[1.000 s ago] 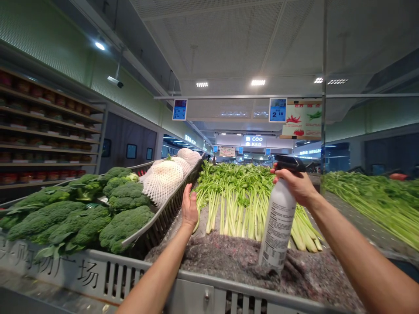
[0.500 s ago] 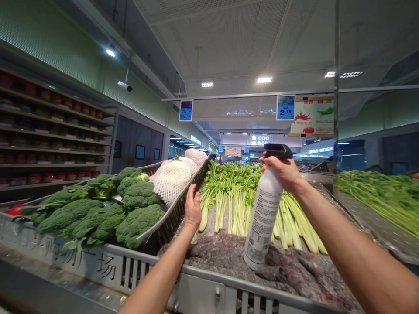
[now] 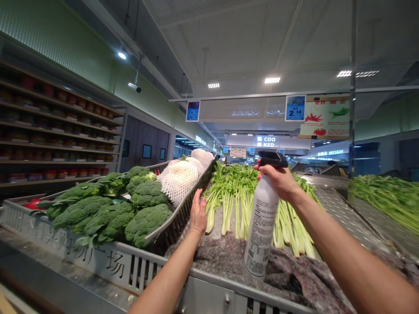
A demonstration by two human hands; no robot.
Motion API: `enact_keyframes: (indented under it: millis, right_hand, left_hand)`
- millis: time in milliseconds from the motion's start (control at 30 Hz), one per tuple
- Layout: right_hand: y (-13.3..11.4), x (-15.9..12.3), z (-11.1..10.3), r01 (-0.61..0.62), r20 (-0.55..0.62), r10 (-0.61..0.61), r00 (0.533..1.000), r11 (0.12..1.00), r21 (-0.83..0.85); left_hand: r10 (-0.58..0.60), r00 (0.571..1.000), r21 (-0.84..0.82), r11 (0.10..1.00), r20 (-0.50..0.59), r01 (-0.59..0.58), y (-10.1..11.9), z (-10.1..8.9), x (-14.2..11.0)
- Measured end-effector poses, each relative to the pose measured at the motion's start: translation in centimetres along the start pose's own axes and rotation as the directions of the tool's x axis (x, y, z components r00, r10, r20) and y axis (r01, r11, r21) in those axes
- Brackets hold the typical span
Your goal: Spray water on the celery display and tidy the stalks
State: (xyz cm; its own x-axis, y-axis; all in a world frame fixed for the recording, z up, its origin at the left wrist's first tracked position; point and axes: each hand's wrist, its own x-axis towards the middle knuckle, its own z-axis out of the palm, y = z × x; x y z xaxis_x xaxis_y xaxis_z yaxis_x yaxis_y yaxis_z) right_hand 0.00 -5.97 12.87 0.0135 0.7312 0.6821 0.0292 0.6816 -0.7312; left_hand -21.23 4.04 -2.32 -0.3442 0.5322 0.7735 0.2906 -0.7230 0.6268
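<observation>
My right hand point(image 3: 278, 179) is wrapped around the neck of a white spray bottle point(image 3: 262, 231), just under its black trigger head. The bottle is upright, with printed text facing me, in front of the grey-brown felt cloth point(image 3: 222, 255) or standing on it; I cannot tell which. Behind it, celery point(image 3: 240, 200) lies in rows with pale stalks toward me and leaves away. My left hand point(image 3: 198, 213) holds nothing; its fingers point up beside the slatted divider point(image 3: 178, 218), left of the celery. Part of the celery is hidden by the bottle and right hand.
Broccoli point(image 3: 108, 213) fills the grey crate point(image 3: 98, 257) at left, with white foam-netted vegetables point(image 3: 181, 174) behind it. Celery shows again in the mirror-like panel point(image 3: 386, 196) at right. Price signs point(image 3: 295, 108) hang overhead. Stocked shelves point(image 3: 55, 131) stand far left.
The view has swung slightly left, so most things sit farther right in it. The spray bottle's head is a little lower. Both hands keep nearly the same pose.
</observation>
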Motion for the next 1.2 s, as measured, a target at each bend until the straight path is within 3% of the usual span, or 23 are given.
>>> enact_keyframes:
  millis: [267, 500, 633, 800, 1067, 1200]
  right_hand:
    - [-0.4, -0.7, -0.1, -0.003, 0.035, 0.004, 0.999, 1.0, -0.01]
    - [-2.5, -0.9, -1.1, 0.052, -0.024, -0.051, 0.998, 0.998, 0.045]
    - [-3.2, -1.2, -1.3, 0.035, 0.02, -0.037, 0.999, 0.997, 0.07]
    - [-2.8, -1.9, -1.2, 0.015, 0.123, -0.025, 0.992, 0.997, 0.08]
    - [-2.2, -2.5, -0.9, 0.024, 0.157, -0.029, 0.987, 0.999, 0.032]
    - [-2.1, -2.7, -1.2, 0.014, 0.109, -0.02, 0.994, 0.998, 0.057]
  left_hand:
    - [0.022, 1.0, 0.023, 0.999, 0.004, -0.022, 0.0, 0.0, -0.1]
    - [0.02, 1.0, 0.07, 0.997, 0.024, -0.022, 0.1, -0.1, -0.1]
    - [0.03, 0.999, 0.078, 0.996, 0.028, -0.032, 0.3, -0.1, -0.2]
    - [0.023, 1.0, 0.06, 0.998, 0.017, -0.024, 0.1, -0.1, -0.2]
    - [0.004, 1.0, 0.044, 0.999, 0.007, -0.004, -0.1, 0.0, -0.3]
    - [0.004, 1.0, 0.032, 0.999, -0.002, -0.004, -0.1, 0.0, -0.3]
